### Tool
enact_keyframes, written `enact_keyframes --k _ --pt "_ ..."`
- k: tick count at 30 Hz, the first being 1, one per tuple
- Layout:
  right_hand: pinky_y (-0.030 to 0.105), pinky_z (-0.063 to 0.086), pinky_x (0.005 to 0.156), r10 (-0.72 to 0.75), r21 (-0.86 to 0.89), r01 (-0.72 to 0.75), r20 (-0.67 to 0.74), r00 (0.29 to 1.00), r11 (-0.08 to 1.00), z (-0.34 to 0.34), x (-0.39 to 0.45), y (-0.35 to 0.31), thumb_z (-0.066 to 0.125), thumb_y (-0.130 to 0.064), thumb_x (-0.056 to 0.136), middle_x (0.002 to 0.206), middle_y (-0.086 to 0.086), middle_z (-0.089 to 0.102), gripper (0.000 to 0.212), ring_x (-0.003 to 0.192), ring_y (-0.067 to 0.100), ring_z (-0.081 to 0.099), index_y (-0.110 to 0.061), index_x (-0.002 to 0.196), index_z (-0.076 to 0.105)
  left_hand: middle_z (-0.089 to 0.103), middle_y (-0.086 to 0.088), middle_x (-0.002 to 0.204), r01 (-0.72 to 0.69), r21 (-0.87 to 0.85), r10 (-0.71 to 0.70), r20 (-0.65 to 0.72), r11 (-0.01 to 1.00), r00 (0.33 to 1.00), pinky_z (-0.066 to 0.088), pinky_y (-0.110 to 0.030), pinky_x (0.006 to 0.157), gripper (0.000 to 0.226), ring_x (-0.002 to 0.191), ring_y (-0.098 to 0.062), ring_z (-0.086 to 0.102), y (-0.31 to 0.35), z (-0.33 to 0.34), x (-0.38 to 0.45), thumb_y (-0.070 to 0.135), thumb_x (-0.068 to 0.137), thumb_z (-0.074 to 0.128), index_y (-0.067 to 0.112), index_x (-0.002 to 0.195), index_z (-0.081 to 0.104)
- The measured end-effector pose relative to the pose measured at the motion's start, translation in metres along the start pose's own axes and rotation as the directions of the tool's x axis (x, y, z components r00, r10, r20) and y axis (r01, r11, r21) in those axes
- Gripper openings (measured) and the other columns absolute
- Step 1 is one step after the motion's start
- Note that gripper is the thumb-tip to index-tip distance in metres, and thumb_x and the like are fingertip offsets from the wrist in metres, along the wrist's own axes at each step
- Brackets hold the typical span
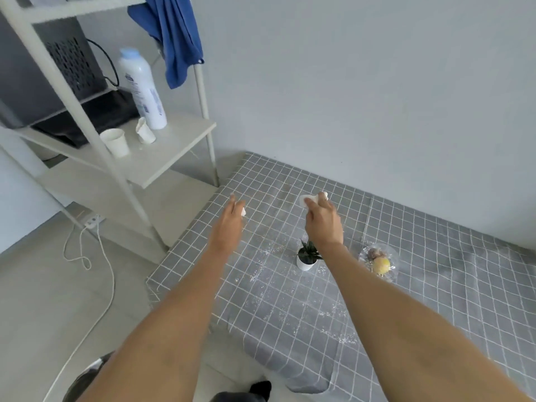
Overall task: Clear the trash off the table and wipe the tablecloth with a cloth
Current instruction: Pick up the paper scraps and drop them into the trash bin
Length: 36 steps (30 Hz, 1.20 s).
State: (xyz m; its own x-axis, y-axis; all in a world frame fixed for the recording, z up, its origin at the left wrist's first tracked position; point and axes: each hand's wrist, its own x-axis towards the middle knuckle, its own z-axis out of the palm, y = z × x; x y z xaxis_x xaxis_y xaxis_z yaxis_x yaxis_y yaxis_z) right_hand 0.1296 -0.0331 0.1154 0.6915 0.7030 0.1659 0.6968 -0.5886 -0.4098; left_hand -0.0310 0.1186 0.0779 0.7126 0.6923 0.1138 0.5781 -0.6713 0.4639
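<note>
The task looks to be in its first part, the clearing of trash. The right hand (323,219) grips a crumpled white paper (307,199) over the far part of the tablecloth (435,271), and the left hand (232,216) pinches a smaller white scrap (243,211) near the left edge of the table. Both pieces are lifted or just at the cloth surface; I cannot tell which. Many white crumbs (261,271) lie scattered on the tablecloth around a small plant pot (306,264), so the wiping is not yet done. A blue cloth (174,39) hangs on the shelf frame (203,91) to the left, well apart from the hands, untouched. A clear plastic bag (380,264) on the table, just right of the pot, holds a yellow round thing and something brownish, too blurred to name. On the shelf stand two paper cups (116,142) and a white bottle (143,88); what is inside them does not show.
</note>
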Motion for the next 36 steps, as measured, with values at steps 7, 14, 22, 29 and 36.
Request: enact_keyframes --k 7,14,22,29,36 --pt "0.046 0.053 0.086 -0.193 0.037 0.190 0.113 0.975 0.981 0.034 -0.040 -0.064 0.043 -0.002 0.096 0.150 0.015 0.030 0.038 0.123 0.036 0.045 -0.012 0.131 0.055 0.015 -0.018 0.157 0.200 0.035 -0.196 -0.086 0.979 0.977 0.046 -0.049 0.098 0.049 0.132 -0.039 0.041 -0.052 -0.025 -0.086 -0.002 0.098 0.040 0.009 0.144 0.033" --pt "0.047 0.053 0.086 -0.379 0.099 0.367 0.297 0.876 0.925 0.101 -0.114 -0.125 0.043 0.001 0.095 0.151 0.019 0.027 0.040 0.126 0.038 0.043 -0.011 0.132 0.054 0.018 -0.018 0.157 0.434 0.033 -0.426 -0.136 0.900 0.894 0.044 -0.045 0.099 0.048 0.128 -0.037 0.044 -0.111 -0.033 -0.222 -0.004 0.095 0.040 0.009 0.142 0.038" --pt "0.046 0.048 0.094 -0.556 0.207 0.525 0.456 0.695 0.826 0.169 -0.202 -0.205 0.046 0.000 0.094 0.153 0.018 0.027 0.044 0.128 0.037 0.042 -0.013 0.135 0.051 0.046 0.034 0.133 0.701 -0.195 -0.727 -0.214 0.686 0.652 0.032 0.008 0.080 0.052 0.118 0.013 0.048 -0.173 -0.051 -0.358 0.057 0.098 0.019 0.052 0.144 -0.005" --pt "0.047 0.047 0.090 -0.612 0.270 0.562 0.500 0.612 0.782 0.226 -0.252 -0.263 0.047 0.002 0.092 0.147 0.020 0.037 0.040 0.124 0.040 0.045 -0.010 0.129 0.058 0.016 -0.006 0.159 0.821 -0.101 -0.825 -0.147 0.561 0.546 0.043 -0.028 0.097 0.049 0.133 -0.020 0.042 -0.222 -0.047 -0.403 0.007 0.099 0.038 0.018 0.147 0.031" --pt "0.049 0.047 0.090 -0.586 0.243 0.572 0.595 0.550 0.784 0.291 -0.295 -0.304 0.049 0.000 0.092 0.145 0.022 0.042 0.037 0.127 0.041 0.044 -0.009 0.126 0.061 0.015 -0.011 0.159 0.857 -0.120 -0.864 -0.017 0.501 0.503 0.043 -0.037 0.104 0.049 0.135 -0.028 0.040 -0.296 -0.031 -0.451 0.007 0.099 0.040 0.015 0.147 0.032"
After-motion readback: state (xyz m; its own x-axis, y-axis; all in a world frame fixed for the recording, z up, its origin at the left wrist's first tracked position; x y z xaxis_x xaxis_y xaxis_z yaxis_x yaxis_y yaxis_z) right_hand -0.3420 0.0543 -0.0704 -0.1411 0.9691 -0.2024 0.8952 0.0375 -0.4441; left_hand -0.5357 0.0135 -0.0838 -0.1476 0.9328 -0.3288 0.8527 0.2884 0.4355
